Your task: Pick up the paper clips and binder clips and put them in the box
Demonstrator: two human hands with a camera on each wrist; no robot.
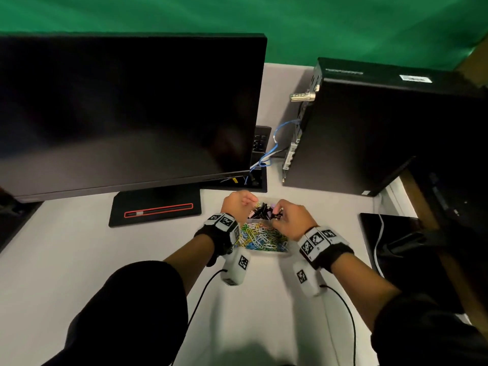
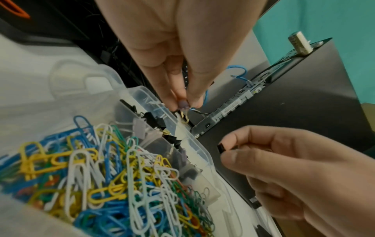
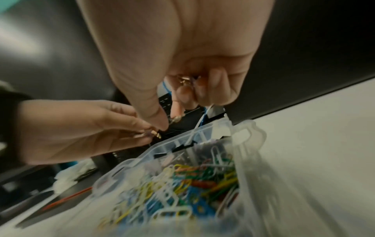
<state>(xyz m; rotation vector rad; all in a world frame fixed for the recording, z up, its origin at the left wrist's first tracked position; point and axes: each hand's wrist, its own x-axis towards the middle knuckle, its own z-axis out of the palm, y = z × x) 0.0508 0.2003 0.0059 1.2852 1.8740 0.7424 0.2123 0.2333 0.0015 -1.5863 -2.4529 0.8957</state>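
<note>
Two hands: both raised over the far compartment of the box, fingertips close together, wrists carrying white marker-covered bands.
Left hand: fingers brought together and pointing down, tips pinching a small lilac binder clip with gold wire handles, just above the far rim of the box.
Right hand: thumb and forefinger pinching a small black binder clip; remaining fingers curled round something gold-coloured in the palm, too blurred in the right wrist view to name.
Box: clear plastic rectangular box with a latch tab and inner divider, resting on the pale desk directly under the hands, lid off.
Near compartment: heap of plastic-coated paper clips in blue, yellow, white and green, filling it to about the rim.
Far compartment: pile of black and lilac binder clips, beneath the fingertips.
Desk: pale grey tabletop.
Left of the box: large black monitor, screen dark, on a black stand base with a red-outlined slot.
Right of the box: black computer tower, with blue cable at its rear panel.
Far right: black mat with a white cord across it.
</note>
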